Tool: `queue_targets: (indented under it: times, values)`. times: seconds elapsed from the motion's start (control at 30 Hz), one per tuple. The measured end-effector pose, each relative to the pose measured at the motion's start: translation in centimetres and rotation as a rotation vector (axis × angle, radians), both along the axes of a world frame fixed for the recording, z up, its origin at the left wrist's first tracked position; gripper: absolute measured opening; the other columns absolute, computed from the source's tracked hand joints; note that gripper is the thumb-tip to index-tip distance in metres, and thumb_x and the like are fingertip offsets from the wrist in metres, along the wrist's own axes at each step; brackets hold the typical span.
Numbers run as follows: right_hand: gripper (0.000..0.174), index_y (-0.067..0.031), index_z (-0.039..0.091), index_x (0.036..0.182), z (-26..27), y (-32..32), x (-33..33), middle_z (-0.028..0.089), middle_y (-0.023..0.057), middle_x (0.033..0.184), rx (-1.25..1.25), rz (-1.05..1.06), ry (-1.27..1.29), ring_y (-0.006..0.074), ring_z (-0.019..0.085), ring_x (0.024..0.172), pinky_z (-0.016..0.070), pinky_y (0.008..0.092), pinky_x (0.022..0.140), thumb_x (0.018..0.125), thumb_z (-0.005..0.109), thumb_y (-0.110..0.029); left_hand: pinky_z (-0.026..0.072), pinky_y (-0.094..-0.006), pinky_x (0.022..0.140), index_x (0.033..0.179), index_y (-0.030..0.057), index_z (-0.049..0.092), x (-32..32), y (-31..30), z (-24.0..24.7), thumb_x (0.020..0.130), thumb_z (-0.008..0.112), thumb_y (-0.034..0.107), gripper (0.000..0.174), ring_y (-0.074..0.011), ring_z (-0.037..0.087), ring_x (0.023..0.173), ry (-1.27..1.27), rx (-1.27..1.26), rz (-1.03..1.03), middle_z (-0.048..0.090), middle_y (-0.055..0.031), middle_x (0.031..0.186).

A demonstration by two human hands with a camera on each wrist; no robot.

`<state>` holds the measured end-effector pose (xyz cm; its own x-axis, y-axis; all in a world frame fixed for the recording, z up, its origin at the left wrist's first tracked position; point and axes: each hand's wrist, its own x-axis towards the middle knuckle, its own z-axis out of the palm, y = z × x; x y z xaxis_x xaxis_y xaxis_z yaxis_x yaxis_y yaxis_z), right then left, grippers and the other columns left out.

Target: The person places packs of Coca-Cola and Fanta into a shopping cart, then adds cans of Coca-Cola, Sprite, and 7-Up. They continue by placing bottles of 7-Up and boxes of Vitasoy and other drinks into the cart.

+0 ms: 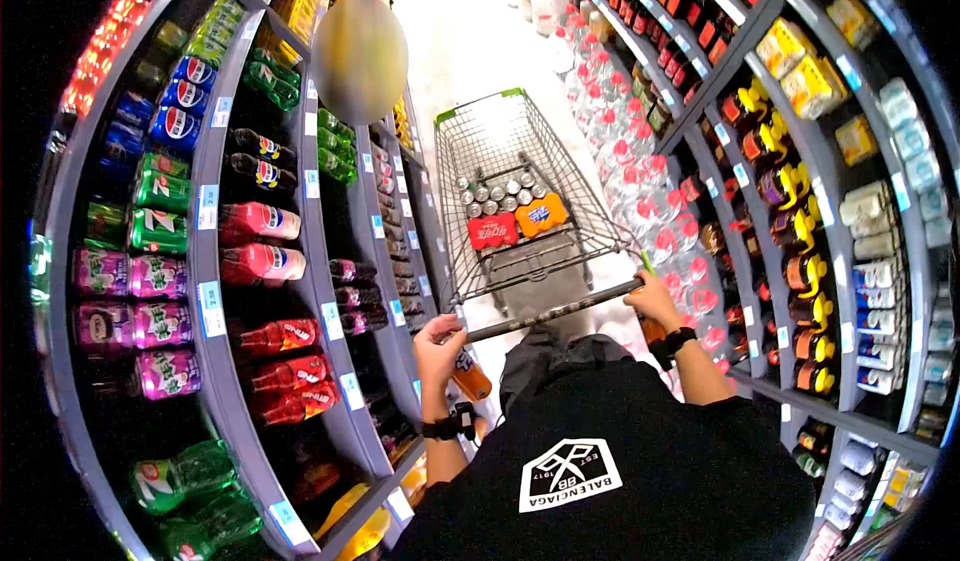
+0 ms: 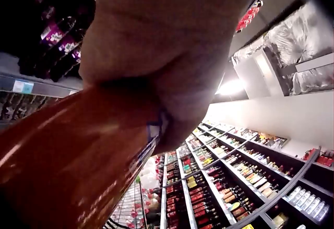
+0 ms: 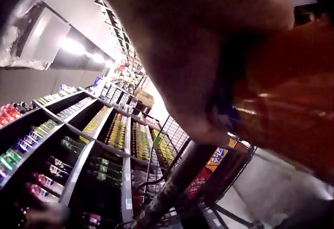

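My left hand (image 1: 440,349) grips a bottle of orange drink (image 1: 471,376) at the left end of the shopping cart's handle (image 1: 555,311). That bottle (image 2: 78,151) slants down from the hand, large in the left wrist view. At the handle's other end, my right hand (image 1: 655,301) holds a second bottle of orange drink (image 3: 287,93), which is mostly behind the hand and wrist in the head view. The handle bar (image 3: 172,184) passes close below the right hand's fingers. Inside the wire cart (image 1: 590,191) sit a red can pack (image 1: 492,230) and an orange can pack (image 1: 541,215).
Shelves of soft drinks (image 1: 205,211) line the left side, with green bottles (image 1: 185,476) at the lower front. Clear bottles with red caps (image 1: 640,191) stand along the right, before shelves of dark bottles (image 1: 790,221). A bright aisle floor (image 1: 450,31) runs ahead.
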<state>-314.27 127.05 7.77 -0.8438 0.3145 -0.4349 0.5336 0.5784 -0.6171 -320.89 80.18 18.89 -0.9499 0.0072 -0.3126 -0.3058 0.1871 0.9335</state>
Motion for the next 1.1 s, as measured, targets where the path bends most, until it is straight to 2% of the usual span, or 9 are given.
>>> queue_targets:
  times: [0.33,0.4,0.53,0.6,0.73,0.9,1.0,1.07,1.1]
  values:
    - [0.086,0.0,0.056,0.14,2.7,0.6,-10.4,0.074,0.0193,0.105,-0.069,0.401,-0.229,0.0305,0.071,0.098,0.0554,0.0395,0.087,0.066,0.085,-0.033,0.0559,-0.0329,0.085,0.112,0.0037,0.073,-6.4,4.7,-2.3,0.075,0.074,0.01,0.038,-0.0184,0.073,0.088,0.035,-0.139,-0.038,0.076,-0.0094,0.094]
    - [0.089,0.0005,0.054,0.143,3.7,1.4,-12.9,0.074,0.0203,0.112,-0.331,0.438,-0.444,0.0311,0.071,0.102,0.055,0.0394,0.09,0.066,0.086,-0.031,0.0563,-0.0328,0.086,0.112,0.0046,0.073,-6.7,5.7,-1.9,0.074,0.073,0.011,0.038,-0.019,0.073,0.088,0.049,-0.139,-0.007,0.077,-0.0084,0.092]
    - [0.1,-0.0046,0.044,0.153,2.9,1.3,-17.4,0.061,0.0223,0.14,-0.171,0.908,-0.51,0.0321,0.063,0.123,0.0497,0.039,0.103,0.068,0.086,-0.037,0.0565,-0.0325,0.085,0.112,0.006,0.073,-7.1,8.2,-1.4,0.074,0.072,0.014,0.038,-0.0197,0.074,0.088,0.041,-0.225,0.062,0.076,-0.0075,0.091]
    - [0.116,-0.0083,0.022,0.163,2.9,1.5,-19.1,0.059,0.0243,0.141,-0.295,1.007,-0.7,0.0321,0.061,0.123,0.0483,0.0389,0.104,0.07,0.087,-0.034,0.0565,-0.0325,0.083,0.112,0.007,0.073,-6.8,10.1,-1.0,0.074,0.072,0.015,0.04,-0.0194,0.074,0.087,0.009,-0.285,0.11,0.077,-0.0082,0.091]
    - [0.117,-0.0158,-0.004,0.166,0.2,2.0,-21.0,0.073,0.0109,0.102,-0.74,1.244,-0.687,0.0196,0.066,0.092,0.054,0.0351,0.082,0.083,0.079,-0.014,0.0567,-0.0331,0.08,0.116,0.0071,0.072,-5.5,15.9,0.1,0.073,0.074,0.012,0.044,-0.0192,0.074,0.086,0.013,-0.378,0.228,0.077,-0.009,0.094]
    - [0.122,-0.0216,-0.01,0.166,3.2,1.6,-23.7,0.071,0.0133,0.103,-0.691,1.415,-0.76,0.0217,0.065,0.094,0.0537,0.037,0.084,0.083,0.08,-0.016,0.0557,-0.0272,0.076,0.116,0.0016,0.07,-3.9,23.2,0.6,0.076,0.072,-0.002,0.041,-0.0127,0.07,0.085,-0.103,-0.131,0.43,0.075,-0.0098,0.092]
    - [0.108,-0.0154,0.015,0.166,3.3,2.3,-26.0,0.072,0.0118,0.103,-0.611,1.555,-0.687,0.0174,0.066,0.093,0.0536,0.0334,0.086,0.08,0.081,-0.016,0.056,-0.0283,0.079,0.117,0.0014,0.069,-3.7,25.8,1.7,0.076,0.07,-0.004,0.042,-0.0137,0.07,0.088,-0.077,-0.029,0.475,0.075,-0.01,0.095]
    - [0.077,-0.0065,0.052,0.148,1.4,2.9,-28.2,0.073,0.01,0.102,-0.556,1.621,-0.264,0.0189,0.067,0.088,0.0545,0.0329,0.083,0.079,0.082,-0.024,0.056,-0.0293,0.081,0.119,0.0021,0.069,-3.7,26.6,1.9,0.077,0.069,-0.005,0.042,-0.0141,0.07,0.09,-0.084,0.046,0.538,0.074,-0.0098,0.095]
    - [0.051,-0.0022,0.072,0.118,2.5,3.3,-29.7,0.074,0.0084,0.1,-0.568,1.529,-0.213,0.0219,0.07,0.087,0.0557,0.0353,0.082,0.078,0.082,-0.031,0.0559,-0.0293,0.081,0.118,0.0022,0.069,-3.9,26.8,2.2,0.077,0.069,-0.005,0.042,-0.014,0.07,0.091,-0.054,0.051,0.549,0.074,-0.0097,0.095]
